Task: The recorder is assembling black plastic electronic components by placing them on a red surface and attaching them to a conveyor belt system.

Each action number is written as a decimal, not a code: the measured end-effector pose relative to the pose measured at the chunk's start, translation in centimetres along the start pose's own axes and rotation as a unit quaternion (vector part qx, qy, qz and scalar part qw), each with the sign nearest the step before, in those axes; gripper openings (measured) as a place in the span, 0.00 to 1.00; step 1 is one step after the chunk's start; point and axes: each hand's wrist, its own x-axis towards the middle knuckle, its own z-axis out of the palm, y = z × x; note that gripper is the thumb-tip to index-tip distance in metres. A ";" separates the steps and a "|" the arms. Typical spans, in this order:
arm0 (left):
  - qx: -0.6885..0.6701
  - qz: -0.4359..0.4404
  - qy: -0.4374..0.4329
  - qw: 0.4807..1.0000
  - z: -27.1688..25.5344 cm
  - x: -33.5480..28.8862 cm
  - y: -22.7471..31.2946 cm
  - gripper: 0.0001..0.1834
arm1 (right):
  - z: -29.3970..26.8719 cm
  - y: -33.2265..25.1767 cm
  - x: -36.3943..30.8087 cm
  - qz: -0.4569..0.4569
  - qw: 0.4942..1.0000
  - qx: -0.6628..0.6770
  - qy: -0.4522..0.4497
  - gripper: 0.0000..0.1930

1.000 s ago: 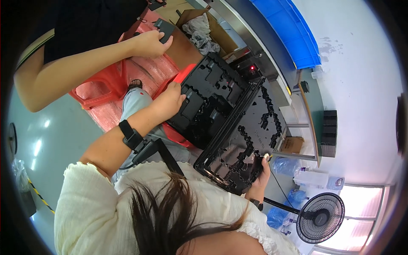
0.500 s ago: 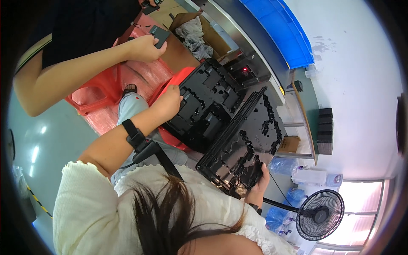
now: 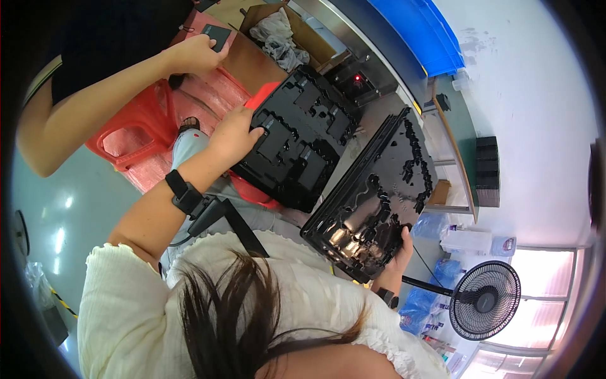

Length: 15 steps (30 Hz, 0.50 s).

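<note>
The big stack of black trays [image 3: 379, 202] stands tilted, its long side running from 7 o'clock up to 1 o'clock. The right hand [image 3: 399, 247] grips its low end, fingers curled tight on the edge. At 10 o'clock from it lies a single black tray [image 3: 303, 139] with empty pockets. The left hand [image 3: 235, 134] sits at that tray's 9 o'clock edge, fingers closed on the rim. Farther toward 10 o'clock, another person's hand [image 3: 192, 55] holds a small dark card [image 3: 218, 36]. A brown box [image 3: 287, 28] holds crumpled bags.
</note>
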 end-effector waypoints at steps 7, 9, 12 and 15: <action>-0.065 -0.058 0.011 0.996 0.5 0.6 -1.1 0.24 | 0.0 -0.9 -0.4 -0.011 1.000 0.013 -0.007 0.21; -0.099 -0.037 0.036 0.994 1.2 0.5 -1.4 0.24 | 1.0 -0.5 -0.3 -0.018 0.999 0.025 -0.010 0.21; -0.103 -0.019 0.015 0.994 1.0 0.1 -1.6 0.24 | 3.1 0.9 0.8 0.020 0.999 0.043 0.005 0.19; -0.150 -0.051 -0.011 0.987 0.7 -0.2 -1.9 0.26 | 6.1 3.1 2.4 0.052 0.998 0.019 0.020 0.20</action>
